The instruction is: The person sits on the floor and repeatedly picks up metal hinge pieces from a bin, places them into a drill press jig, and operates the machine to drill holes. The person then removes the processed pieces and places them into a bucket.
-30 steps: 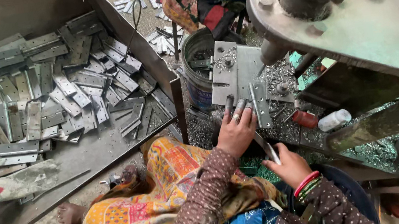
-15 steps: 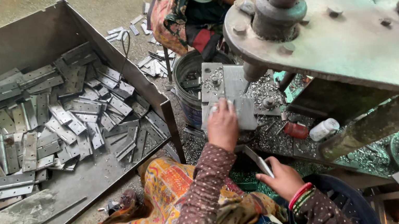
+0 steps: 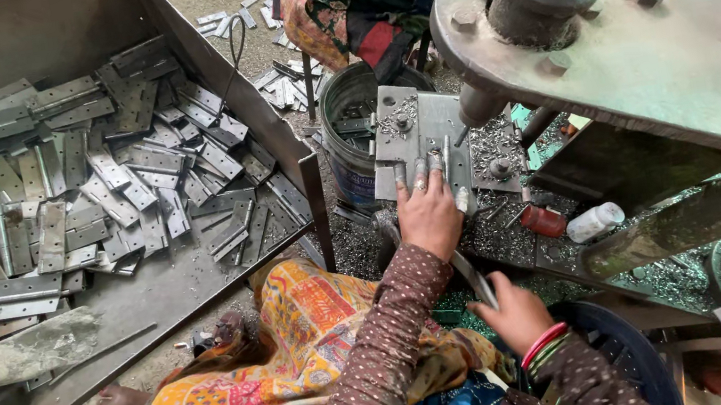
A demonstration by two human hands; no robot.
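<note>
My left hand (image 3: 428, 207) lies flat, fingers spread, on a grey metal plate (image 3: 415, 132) that rests on the press machine's bed. My right hand (image 3: 512, 308) is lower, near my lap, closed around a narrow metal strip (image 3: 470, 276) that points up toward the left hand. Metal shavings (image 3: 499, 234) cover the bed around the plate. My brown dotted sleeves and patterned yellow clothing fill the bottom of the view.
A big metal tray (image 3: 201, 283) at left holds several flat metal hinges (image 3: 92, 190). A bucket (image 3: 348, 128) with metal parts stands beside the plate. The heavy press frame (image 3: 642, 46) overhangs at right. Another person (image 3: 369, 1) sits beyond. A small white bottle (image 3: 597, 220) lies nearby.
The view has shifted slightly. My left hand stays on the plate, fingers now flatter on it. My right hand has kept hold of the strip near my lap.
</note>
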